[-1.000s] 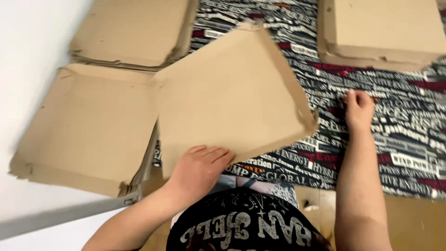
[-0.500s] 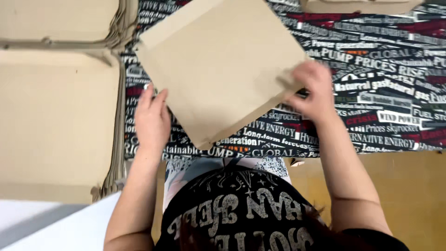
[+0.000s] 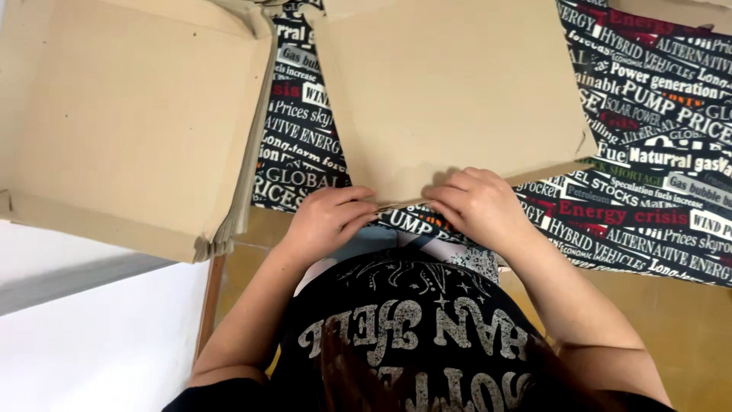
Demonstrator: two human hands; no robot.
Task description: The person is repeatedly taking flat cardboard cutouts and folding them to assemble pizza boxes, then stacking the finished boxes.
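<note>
Flat brown cardboard sheet (image 3: 450,91) laid square in front of the body, on the black newsprint-patterned cloth (image 3: 648,175). Near edge of the sheet pulled right up to the torso, probably so both hands can work that edge without stretching.

Left hand (image 3: 328,221) at the near edge of the sheet, toward its left corner. Fingers curled and mostly closed, tips pinched onto the narrow flap along that edge. Right hand (image 3: 476,206) at the same near edge, just beside the left one, a small gap between the two. Fingers bent over and clamped on the flap, knuckles up, thumb hidden underneath, so cannot tell how deep the pinch goes. Both hands pressing at the fold line, by the look of it, with the flap slightly lifted off the cloth.

Left of the sheet: a stack of flat cardboard blanks (image 3: 130,130), many layers showing at its right edge, well within reach of the left arm, likely parked there as the supply pile. Far right corner beyond the sheet: a sliver of more cardboard (image 3: 679,8), too cropped to tell more. Below the cloth, bare wooden tabletop (image 3: 686,305).
</note>
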